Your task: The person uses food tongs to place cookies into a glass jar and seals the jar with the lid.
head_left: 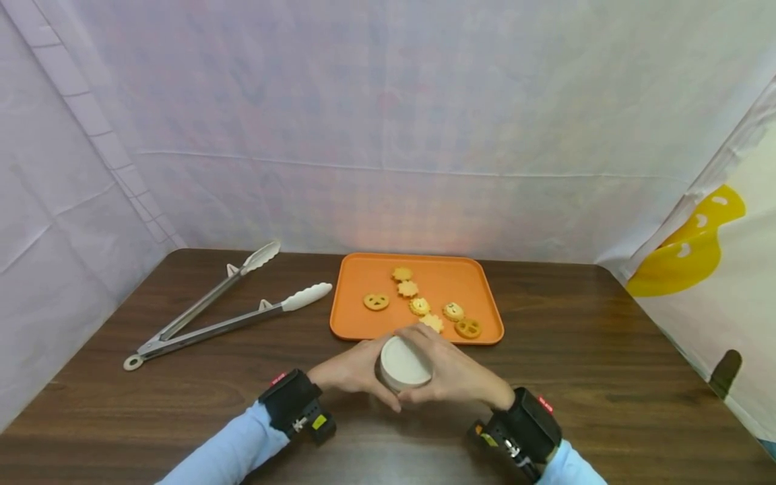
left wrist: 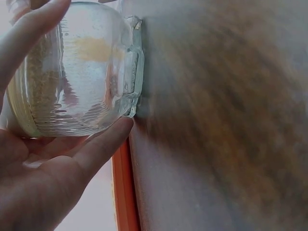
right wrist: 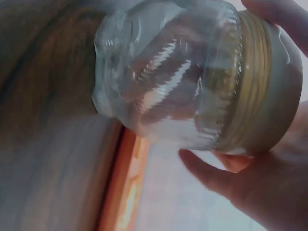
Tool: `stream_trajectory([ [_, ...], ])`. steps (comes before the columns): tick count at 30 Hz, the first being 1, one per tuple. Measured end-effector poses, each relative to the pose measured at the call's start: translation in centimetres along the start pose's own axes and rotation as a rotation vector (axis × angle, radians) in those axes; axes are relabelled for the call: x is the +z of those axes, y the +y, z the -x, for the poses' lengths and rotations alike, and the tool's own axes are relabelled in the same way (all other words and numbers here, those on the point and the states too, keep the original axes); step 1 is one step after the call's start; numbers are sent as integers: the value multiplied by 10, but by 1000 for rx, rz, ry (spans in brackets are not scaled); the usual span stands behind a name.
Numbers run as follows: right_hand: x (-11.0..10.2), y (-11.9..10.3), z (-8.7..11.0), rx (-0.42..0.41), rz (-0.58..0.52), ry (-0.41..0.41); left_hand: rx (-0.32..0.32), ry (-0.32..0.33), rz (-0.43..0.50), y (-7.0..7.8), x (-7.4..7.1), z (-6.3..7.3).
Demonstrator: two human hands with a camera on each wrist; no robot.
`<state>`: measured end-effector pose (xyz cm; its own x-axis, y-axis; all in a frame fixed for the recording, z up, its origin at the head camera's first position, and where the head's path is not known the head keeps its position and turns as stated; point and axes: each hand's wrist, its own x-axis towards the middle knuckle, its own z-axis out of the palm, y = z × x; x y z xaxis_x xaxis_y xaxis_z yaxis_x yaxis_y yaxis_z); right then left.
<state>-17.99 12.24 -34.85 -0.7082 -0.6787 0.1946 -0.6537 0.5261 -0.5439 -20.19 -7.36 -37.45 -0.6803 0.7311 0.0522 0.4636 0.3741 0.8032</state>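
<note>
Between my two hands is a clear glass jar (left wrist: 91, 72) with ribbed sides and a pale round lid (head_left: 405, 364). My left hand (head_left: 348, 370) curls round it from the left, with one fingertip down near the jar's foot in the left wrist view. From the right, my right hand (head_left: 457, 374) grips it high, thumb and palm at the lid's rim. The jar stands upright, its base right at the wooden table (left wrist: 216, 120). No contents show through the glass.
An orange tray (head_left: 358, 269) lies just beyond the jar, bearing several cookies, some pretzel-shaped (head_left: 376, 302) and some scalloped (head_left: 407, 289). To the left, long metal tongs (head_left: 218, 328) with white tips lie spread. White sheets (head_left: 388, 121) hang behind the table.
</note>
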Motion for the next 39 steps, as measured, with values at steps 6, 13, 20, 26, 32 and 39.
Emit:
stream_trajectory([
  [6,13,-15,3,10,334,166,-3,-4,-17,-1,0,1],
  [13,21,-26,6,72,555,278,-24,-7,0,2,0,0],
  [20,19,-21,5,51,540,259,-22,4,4,1,1,0],
  [26,16,-16,7,-16,492,237,-10,8,16,0,1,0],
  [32,12,-11,7,-41,401,190,-19,2,24,0,1,0],
  [39,6,-5,7,-72,307,126,-27,9,17,0,1,0],
])
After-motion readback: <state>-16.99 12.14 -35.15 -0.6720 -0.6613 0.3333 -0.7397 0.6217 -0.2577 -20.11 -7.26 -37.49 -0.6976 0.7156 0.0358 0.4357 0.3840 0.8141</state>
